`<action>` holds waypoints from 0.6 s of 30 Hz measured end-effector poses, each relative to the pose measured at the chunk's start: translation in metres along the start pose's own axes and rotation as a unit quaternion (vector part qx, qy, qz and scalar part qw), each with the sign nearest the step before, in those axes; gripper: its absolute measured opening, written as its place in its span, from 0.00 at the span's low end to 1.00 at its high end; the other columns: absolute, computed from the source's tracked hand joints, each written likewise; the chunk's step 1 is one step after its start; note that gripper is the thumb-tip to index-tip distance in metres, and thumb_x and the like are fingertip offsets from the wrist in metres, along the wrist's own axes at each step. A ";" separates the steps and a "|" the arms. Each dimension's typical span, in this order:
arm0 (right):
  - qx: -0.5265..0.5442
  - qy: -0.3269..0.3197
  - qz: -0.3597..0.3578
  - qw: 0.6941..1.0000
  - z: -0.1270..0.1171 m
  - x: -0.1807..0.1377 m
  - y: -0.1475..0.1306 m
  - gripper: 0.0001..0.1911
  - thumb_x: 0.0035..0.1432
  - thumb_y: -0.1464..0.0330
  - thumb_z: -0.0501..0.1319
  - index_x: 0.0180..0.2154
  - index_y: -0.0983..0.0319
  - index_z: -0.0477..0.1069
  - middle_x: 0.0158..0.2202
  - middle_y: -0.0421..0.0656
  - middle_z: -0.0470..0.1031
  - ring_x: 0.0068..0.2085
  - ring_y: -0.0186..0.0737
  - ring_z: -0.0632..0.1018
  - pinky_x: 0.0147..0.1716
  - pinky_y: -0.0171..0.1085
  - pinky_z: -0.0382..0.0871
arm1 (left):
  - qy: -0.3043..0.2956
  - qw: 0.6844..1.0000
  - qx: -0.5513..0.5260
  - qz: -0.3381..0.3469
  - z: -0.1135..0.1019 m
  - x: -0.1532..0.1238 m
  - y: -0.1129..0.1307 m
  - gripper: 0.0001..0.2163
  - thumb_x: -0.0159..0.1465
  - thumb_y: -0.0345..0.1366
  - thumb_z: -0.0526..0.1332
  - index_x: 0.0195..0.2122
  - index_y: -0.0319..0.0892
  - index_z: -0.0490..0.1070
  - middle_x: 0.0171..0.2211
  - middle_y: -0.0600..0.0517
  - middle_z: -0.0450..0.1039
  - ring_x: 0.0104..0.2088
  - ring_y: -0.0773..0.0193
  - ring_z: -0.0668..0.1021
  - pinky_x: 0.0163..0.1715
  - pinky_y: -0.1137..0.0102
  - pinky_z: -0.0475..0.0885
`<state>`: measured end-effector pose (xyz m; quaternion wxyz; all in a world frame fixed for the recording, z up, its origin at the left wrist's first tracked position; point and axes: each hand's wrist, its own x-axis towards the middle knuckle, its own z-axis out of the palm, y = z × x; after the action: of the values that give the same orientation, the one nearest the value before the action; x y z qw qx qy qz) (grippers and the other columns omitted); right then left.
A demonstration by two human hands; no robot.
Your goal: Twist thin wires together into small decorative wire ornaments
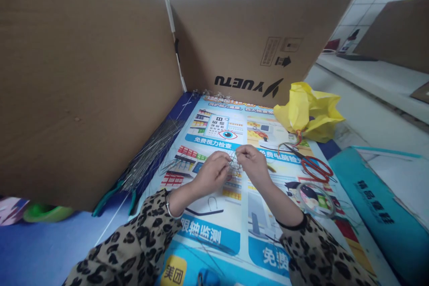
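My left hand (212, 172) and my right hand (253, 161) meet over a printed poster (214, 232), fingers pinched together. Between the fingertips is a small tangle of thin wire (234, 163), held by both hands. Both arms wear leopard-print sleeves, and a silver bangle sits on my left wrist. A large bundle of thin straight wires (150, 152) lies to the left of my left hand.
Cardboard walls (83, 76) stand at the left and back. Green-handled pliers (114, 194) lie under the wire bundle. Red-handled scissors (313, 165), a clear tape roll (317, 199) and a yellow plastic bag (308, 111) lie right, beside a teal package (378, 205).
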<state>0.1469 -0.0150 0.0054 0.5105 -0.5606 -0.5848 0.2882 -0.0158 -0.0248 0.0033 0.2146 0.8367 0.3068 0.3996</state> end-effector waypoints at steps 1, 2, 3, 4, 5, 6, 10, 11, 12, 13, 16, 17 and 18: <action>-0.013 0.003 -0.017 1.000 0.000 0.001 0.001 0.05 0.44 0.72 0.55 0.23 0.61 0.69 0.28 0.41 0.72 0.29 0.36 0.72 0.28 0.35 0.66 | -0.011 1.000 0.008 0.007 -0.001 0.000 0.001 0.06 0.58 0.25 0.51 0.28 0.41 0.64 0.40 0.46 0.68 0.43 0.62 0.69 0.44 0.66 0.66; -0.024 0.005 -0.033 0.999 0.000 0.001 0.001 0.05 0.43 0.72 0.55 0.22 0.60 0.68 0.29 0.41 0.72 0.30 0.37 0.72 0.30 0.36 0.66 | -0.021 1.000 0.015 0.013 -0.001 0.001 0.002 0.06 0.57 0.25 0.52 0.27 0.41 0.64 0.40 0.47 0.68 0.43 0.62 0.69 0.44 0.66 0.66; -0.033 0.004 -0.046 0.998 0.000 0.001 0.002 0.05 0.43 0.73 0.54 0.21 0.60 0.68 0.29 0.41 0.72 0.31 0.37 0.72 0.31 0.36 0.65 | -0.031 0.999 0.020 0.018 -0.002 0.001 0.002 0.06 0.57 0.24 0.52 0.27 0.41 0.64 0.40 0.47 0.68 0.43 0.62 0.69 0.44 0.65 0.66; -0.039 0.003 -0.053 0.998 0.000 0.001 0.002 0.05 0.43 0.73 0.54 0.20 0.60 0.67 0.29 0.41 0.71 0.32 0.37 0.72 0.32 0.36 0.65 | -0.039 0.999 0.023 0.023 -0.003 0.002 0.003 0.06 0.56 0.24 0.52 0.26 0.41 0.64 0.39 0.48 0.69 0.43 0.62 0.68 0.45 0.65 0.65; -0.043 0.002 -0.056 0.998 0.000 0.001 0.003 0.05 0.43 0.73 0.54 0.20 0.60 0.67 0.28 0.41 0.71 0.32 0.37 0.72 0.32 0.36 0.64 | -0.046 0.998 0.023 0.026 -0.004 0.002 0.003 0.06 0.57 0.24 0.52 0.26 0.41 0.64 0.38 0.48 0.70 0.43 0.62 0.68 0.45 0.65 0.65; -0.045 -0.001 -0.056 0.997 0.001 0.001 0.003 0.05 0.43 0.73 0.54 0.20 0.60 0.67 0.28 0.41 0.71 0.31 0.37 0.72 0.32 0.36 0.64 | -0.051 0.998 0.020 0.028 -0.005 0.003 0.003 0.06 0.57 0.25 0.52 0.27 0.41 0.64 0.37 0.49 0.70 0.43 0.62 0.68 0.46 0.64 0.64; -0.047 -0.006 -0.051 0.998 0.001 0.002 0.004 0.05 0.44 0.73 0.55 0.21 0.60 0.67 0.28 0.40 0.71 0.31 0.36 0.71 0.31 0.36 0.64 | -0.081 0.996 0.000 0.025 -0.011 0.006 0.001 0.06 0.60 0.29 0.52 0.29 0.42 0.67 0.40 0.49 0.73 0.45 0.61 0.68 0.48 0.63 0.62; -0.042 -0.013 -0.049 0.998 0.001 0.003 0.005 0.05 0.44 0.72 0.55 0.21 0.60 0.67 0.28 0.40 0.71 0.30 0.36 0.71 0.31 0.35 0.64 | -0.091 0.996 -0.004 0.020 -0.012 0.006 0.001 0.06 0.61 0.30 0.52 0.29 0.42 0.67 0.42 0.49 0.73 0.45 0.61 0.68 0.49 0.63 0.62; -0.035 -0.021 -0.046 0.998 0.000 0.003 0.006 0.04 0.45 0.72 0.55 0.21 0.61 0.67 0.28 0.40 0.71 0.30 0.35 0.71 0.31 0.35 0.64 | -0.097 0.995 -0.010 0.011 -0.014 0.007 0.001 0.07 0.62 0.32 0.52 0.29 0.42 0.68 0.43 0.49 0.73 0.45 0.61 0.68 0.49 0.62 0.62; -0.027 -0.031 -0.041 0.998 0.000 0.004 0.006 0.04 0.45 0.71 0.55 0.22 0.61 0.67 0.27 0.40 0.71 0.29 0.35 0.71 0.30 0.35 0.64 | -0.099 0.995 -0.017 -0.002 -0.015 0.007 0.001 0.08 0.63 0.33 0.52 0.30 0.42 0.68 0.44 0.49 0.73 0.45 0.61 0.68 0.49 0.62 0.62; -0.009 -0.060 -0.028 0.998 -0.003 0.005 0.007 0.04 0.46 0.69 0.56 0.24 0.60 0.69 0.26 0.39 0.71 0.29 0.35 0.70 0.30 0.35 0.64 | -0.082 0.994 -0.055 -0.051 -0.016 0.007 0.002 0.08 0.63 0.35 0.52 0.30 0.42 0.68 0.44 0.49 0.74 0.43 0.62 0.70 0.47 0.62 0.63; -0.009 -0.067 -0.027 0.997 -0.004 0.005 0.007 0.04 0.47 0.69 0.56 0.24 0.60 0.69 0.26 0.39 0.71 0.29 0.35 0.70 0.30 0.35 0.64 | -0.076 0.992 -0.069 -0.067 -0.016 0.007 0.003 0.08 0.63 0.36 0.52 0.31 0.42 0.68 0.43 0.49 0.74 0.43 0.62 0.70 0.47 0.63 0.64; -0.013 -0.073 -0.030 0.997 -0.004 0.005 0.006 0.04 0.47 0.69 0.56 0.25 0.60 0.69 0.26 0.39 0.71 0.29 0.35 0.70 0.30 0.35 0.64 | -0.072 0.991 -0.082 -0.082 -0.016 0.007 0.004 0.08 0.63 0.36 0.52 0.31 0.42 0.68 0.42 0.49 0.74 0.43 0.62 0.71 0.47 0.64 0.64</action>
<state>0.1539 -0.0096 0.0027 0.4674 -0.5270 -0.6406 0.3057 -0.0240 -0.0212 0.0183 0.3364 0.8146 0.3243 0.3436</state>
